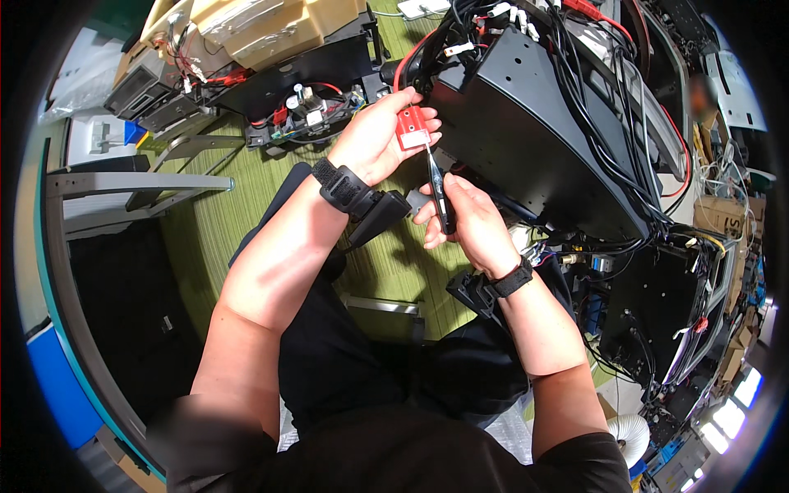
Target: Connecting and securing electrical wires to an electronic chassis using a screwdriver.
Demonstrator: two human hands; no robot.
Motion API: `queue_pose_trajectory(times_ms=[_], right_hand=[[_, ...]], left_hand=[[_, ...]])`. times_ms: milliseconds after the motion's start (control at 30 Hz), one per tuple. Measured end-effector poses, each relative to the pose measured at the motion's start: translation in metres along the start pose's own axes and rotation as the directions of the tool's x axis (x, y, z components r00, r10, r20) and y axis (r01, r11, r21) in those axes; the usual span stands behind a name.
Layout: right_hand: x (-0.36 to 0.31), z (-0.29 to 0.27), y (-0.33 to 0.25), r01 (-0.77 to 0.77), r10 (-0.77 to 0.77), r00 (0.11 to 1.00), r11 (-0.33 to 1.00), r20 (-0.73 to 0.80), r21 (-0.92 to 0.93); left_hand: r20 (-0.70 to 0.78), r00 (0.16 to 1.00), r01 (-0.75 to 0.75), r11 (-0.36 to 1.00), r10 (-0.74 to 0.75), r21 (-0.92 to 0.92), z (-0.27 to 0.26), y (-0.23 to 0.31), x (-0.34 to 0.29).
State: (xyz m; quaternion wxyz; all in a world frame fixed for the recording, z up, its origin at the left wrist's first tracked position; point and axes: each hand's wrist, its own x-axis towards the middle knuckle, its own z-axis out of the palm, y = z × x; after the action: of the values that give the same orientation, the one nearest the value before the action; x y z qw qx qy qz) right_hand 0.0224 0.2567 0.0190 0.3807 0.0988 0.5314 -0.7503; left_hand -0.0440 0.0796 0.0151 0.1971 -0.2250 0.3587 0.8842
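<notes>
A red block-shaped connector (410, 125) with small round holes and a pale lower end rests in my left hand (377, 135), gripped by the fingers, with the thumb near its top. A red cable (400, 72) runs up behind the connector. From below, my right hand (474, 215) wraps round the dark handle of a screwdriver (441, 189). Its thin metal tip points up and meets the connector's pale end; whether it sits in a hole is too small to tell. Each wrist wears a black strap with a device on it.
A large black metal case (542, 123) with bundled black cables stands close on the right. Beyond my left hand lies a circuit assembly (308, 111) below beige plastic parts (263, 33). A metal table frame (140, 182) stands at left over green carpet (193, 246).
</notes>
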Motion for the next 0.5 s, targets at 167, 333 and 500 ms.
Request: queue_pose_trajectory(times_ms=[167,333,500], right_hand=[[0.000,-0.001,0.001,0.001,-0.001,1.000,1.000,0.004,0.007],[-0.004,0.000,-0.001,0.012,-0.008,0.999,0.997,0.042,-0.077],[-0.009,0.006,-0.006,0.017,-0.013,0.999,0.994,0.035,-0.104]], left_hand=[[-0.011,1.000,-0.003,1.000,0.003,0.006,0.001,0.000,0.000],[0.038,0.999,-0.010,0.998,0.012,-0.059,-0.008,0.006,0.005],[-0.012,0.999,-0.039,0.996,0.039,-0.080,-0.007,0.008,0.005]])
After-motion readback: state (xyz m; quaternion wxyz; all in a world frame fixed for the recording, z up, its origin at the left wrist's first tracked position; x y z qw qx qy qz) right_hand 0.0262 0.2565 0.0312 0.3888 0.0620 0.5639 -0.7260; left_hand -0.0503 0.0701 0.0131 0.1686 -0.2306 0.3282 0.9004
